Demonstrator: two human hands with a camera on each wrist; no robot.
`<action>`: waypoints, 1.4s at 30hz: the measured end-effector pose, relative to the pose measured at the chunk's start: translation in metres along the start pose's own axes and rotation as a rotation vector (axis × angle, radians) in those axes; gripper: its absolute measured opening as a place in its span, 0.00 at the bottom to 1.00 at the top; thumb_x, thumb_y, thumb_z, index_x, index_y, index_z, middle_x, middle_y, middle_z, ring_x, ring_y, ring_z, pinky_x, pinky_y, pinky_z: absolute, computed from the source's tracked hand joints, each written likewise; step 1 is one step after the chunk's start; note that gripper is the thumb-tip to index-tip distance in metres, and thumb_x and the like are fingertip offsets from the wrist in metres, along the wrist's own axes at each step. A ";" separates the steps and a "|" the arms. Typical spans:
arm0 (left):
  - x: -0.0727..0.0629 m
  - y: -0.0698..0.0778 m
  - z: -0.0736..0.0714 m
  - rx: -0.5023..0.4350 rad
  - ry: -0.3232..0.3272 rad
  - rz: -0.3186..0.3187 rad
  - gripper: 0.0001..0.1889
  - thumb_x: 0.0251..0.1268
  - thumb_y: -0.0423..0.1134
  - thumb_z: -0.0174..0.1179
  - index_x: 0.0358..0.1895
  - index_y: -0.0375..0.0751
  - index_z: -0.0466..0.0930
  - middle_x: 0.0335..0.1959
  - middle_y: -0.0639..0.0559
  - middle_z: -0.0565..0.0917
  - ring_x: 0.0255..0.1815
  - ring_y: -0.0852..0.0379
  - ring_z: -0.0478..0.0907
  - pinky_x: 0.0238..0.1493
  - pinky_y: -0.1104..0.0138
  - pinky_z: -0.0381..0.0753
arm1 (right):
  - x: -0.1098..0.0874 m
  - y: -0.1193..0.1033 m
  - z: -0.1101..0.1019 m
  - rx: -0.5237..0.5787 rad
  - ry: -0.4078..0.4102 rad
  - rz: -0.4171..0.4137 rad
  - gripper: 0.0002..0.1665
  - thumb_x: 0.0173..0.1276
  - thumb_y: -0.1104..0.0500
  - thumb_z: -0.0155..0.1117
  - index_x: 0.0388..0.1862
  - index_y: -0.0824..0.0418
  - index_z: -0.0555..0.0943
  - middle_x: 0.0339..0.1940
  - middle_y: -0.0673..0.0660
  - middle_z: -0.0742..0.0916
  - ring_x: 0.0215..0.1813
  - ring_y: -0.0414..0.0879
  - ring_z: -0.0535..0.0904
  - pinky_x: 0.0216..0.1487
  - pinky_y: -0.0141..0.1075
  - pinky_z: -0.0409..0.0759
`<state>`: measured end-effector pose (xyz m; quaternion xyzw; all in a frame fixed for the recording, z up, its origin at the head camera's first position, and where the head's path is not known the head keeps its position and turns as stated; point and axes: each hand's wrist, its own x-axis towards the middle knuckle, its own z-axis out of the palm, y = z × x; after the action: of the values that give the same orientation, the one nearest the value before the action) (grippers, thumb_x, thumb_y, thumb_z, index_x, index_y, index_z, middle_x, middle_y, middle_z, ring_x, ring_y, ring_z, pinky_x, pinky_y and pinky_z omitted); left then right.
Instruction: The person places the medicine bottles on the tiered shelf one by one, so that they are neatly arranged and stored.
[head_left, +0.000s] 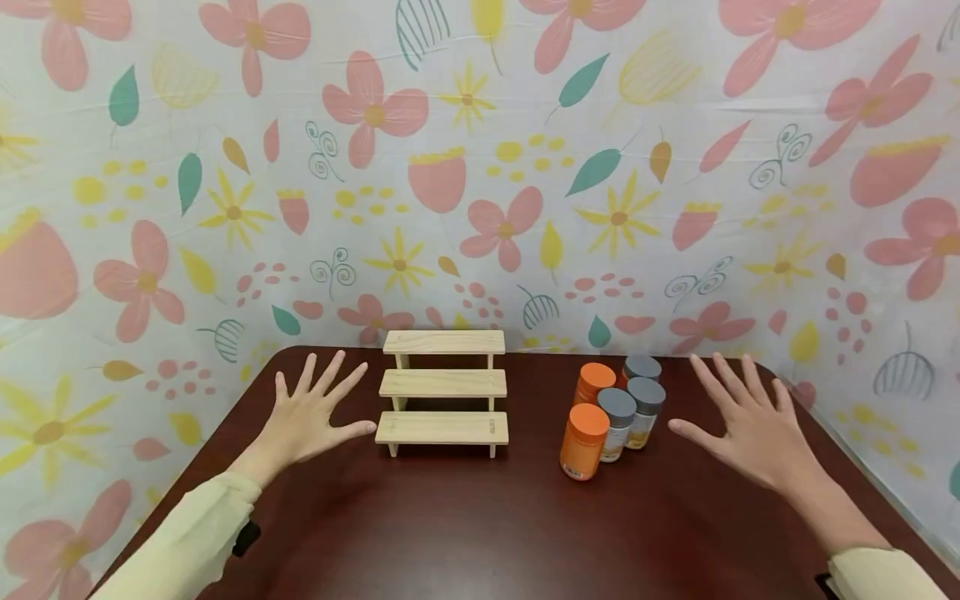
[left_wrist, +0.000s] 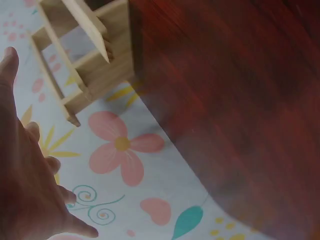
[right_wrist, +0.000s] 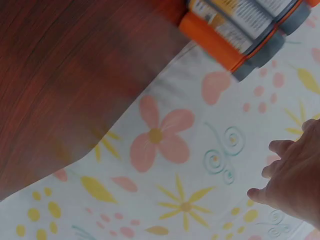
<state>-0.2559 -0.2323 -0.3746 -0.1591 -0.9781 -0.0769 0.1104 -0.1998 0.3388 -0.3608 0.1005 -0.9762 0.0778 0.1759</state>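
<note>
A pale wooden three-step rack (head_left: 442, 383) stands at the back of the dark table, its shelves bare. To its left my left hand (head_left: 311, 412) hovers with fingers spread, the thumb pointing toward the lowest shelf. Right of the rack stands a tight cluster of several jars: an orange-lidded jar (head_left: 582, 442) in front, another orange-lidded jar (head_left: 595, 382) behind, and grey-lidded jars (head_left: 617, 422) beside them. My right hand (head_left: 761, 429) is spread to the right of the cluster, apart from it. Neither hand holds anything. In the left wrist view the rack (left_wrist: 107, 55) appears beyond the thumb.
The dark reddish-brown table (head_left: 480, 533) has rounded back corners. Behind it and along the sides hangs a white cloth (head_left: 480, 183) printed with pink flowers, yellow blooms and green leaves. Dark bands (head_left: 246, 538) show at the cuffs of the light sleeves.
</note>
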 end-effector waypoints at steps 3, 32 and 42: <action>-0.011 -0.001 0.006 -0.096 -0.031 -0.054 0.49 0.58 0.72 0.54 0.79 0.64 0.41 0.81 0.42 0.43 0.78 0.28 0.37 0.64 0.24 0.35 | 0.002 -0.016 0.002 0.036 0.023 -0.033 0.57 0.65 0.33 0.60 0.81 0.45 0.40 0.81 0.64 0.53 0.81 0.62 0.32 0.71 0.69 0.37; 0.007 0.001 0.073 -1.047 -0.186 -0.193 0.55 0.60 0.44 0.69 0.79 0.41 0.35 0.79 0.35 0.47 0.77 0.31 0.51 0.73 0.43 0.58 | 0.018 -0.088 0.051 0.588 0.005 -0.077 0.38 0.60 0.55 0.73 0.66 0.63 0.70 0.35 0.53 0.74 0.32 0.35 0.73 0.33 0.30 0.76; 0.010 0.006 0.089 -1.198 -0.173 -0.241 0.45 0.59 0.35 0.68 0.77 0.38 0.51 0.76 0.35 0.58 0.69 0.36 0.67 0.57 0.63 0.77 | 0.016 -0.093 0.061 0.542 0.091 -0.039 0.35 0.57 0.56 0.75 0.61 0.69 0.76 0.32 0.51 0.74 0.34 0.37 0.71 0.32 0.28 0.73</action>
<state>-0.2805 -0.2073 -0.4577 -0.0874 -0.7815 -0.6116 -0.0873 -0.2138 0.2344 -0.4009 0.1589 -0.9088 0.3371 0.1875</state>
